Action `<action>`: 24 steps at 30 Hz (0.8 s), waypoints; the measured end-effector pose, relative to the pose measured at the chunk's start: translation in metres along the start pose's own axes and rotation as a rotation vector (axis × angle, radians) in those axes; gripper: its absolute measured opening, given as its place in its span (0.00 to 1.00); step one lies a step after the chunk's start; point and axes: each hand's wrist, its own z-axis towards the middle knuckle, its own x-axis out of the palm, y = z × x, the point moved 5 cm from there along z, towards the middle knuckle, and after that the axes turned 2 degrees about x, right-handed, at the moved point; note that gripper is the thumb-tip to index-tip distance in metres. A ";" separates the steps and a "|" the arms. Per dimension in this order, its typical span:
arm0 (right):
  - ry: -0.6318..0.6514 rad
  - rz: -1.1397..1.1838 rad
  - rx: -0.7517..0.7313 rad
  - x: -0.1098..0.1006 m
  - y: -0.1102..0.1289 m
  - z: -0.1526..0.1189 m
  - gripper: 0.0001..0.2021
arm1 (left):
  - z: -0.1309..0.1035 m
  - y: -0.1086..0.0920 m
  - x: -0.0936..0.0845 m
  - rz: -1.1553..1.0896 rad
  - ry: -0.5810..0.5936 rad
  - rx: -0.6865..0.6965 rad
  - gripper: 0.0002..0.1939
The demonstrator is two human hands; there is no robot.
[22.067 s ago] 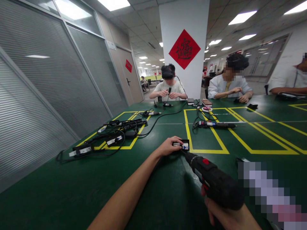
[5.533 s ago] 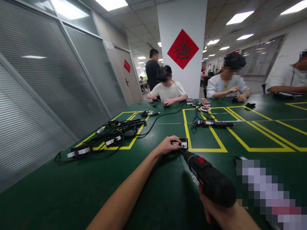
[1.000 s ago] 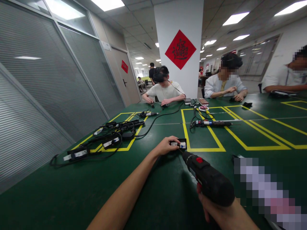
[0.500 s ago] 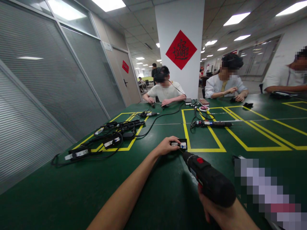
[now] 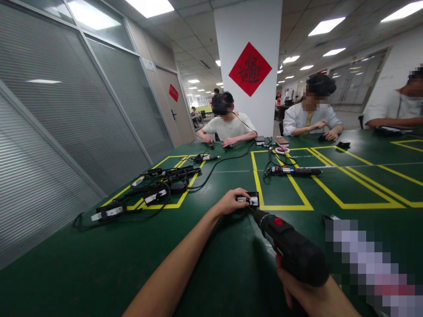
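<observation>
My left hand [image 5: 231, 201] reaches forward and pins a small black device with a white and blue label [image 5: 251, 199] flat on the green table [image 5: 99, 264]. A black electric screwdriver with a red switch [image 5: 291, 248] is gripped in my right hand [image 5: 310, 293] at the lower right. Its tip points forward and meets the near edge of the small device. The bit itself is hidden where the two meet.
Several black devices and tangled cables [image 5: 148, 189] lie at the left over a yellow-taped square. Another screwdriver tool [image 5: 294, 171] lies beyond the yellow lines. Three people sit at the far side, one [image 5: 228, 125] handling small parts. A pixelated patch [image 5: 370, 259] covers the lower right.
Both hands and the screwdriver hold nearly the same pose on the device. The view shifts slightly. A standing person behind the seated one has walked off down the hall.
</observation>
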 end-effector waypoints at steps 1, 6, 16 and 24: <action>-0.002 0.002 -0.017 -0.001 0.002 0.000 0.08 | 0.000 0.000 0.000 0.000 -0.001 0.001 0.12; 0.011 -0.011 -0.051 -0.002 0.011 -0.003 0.11 | 0.000 0.000 0.000 0.007 0.003 0.004 0.12; -0.051 -0.019 -0.055 -0.010 0.047 -0.029 0.12 | -0.001 -0.002 0.001 0.032 -0.004 -0.011 0.12; 0.023 0.010 0.010 -0.006 0.033 -0.033 0.12 | -0.003 -0.001 0.002 0.050 -0.021 0.007 0.13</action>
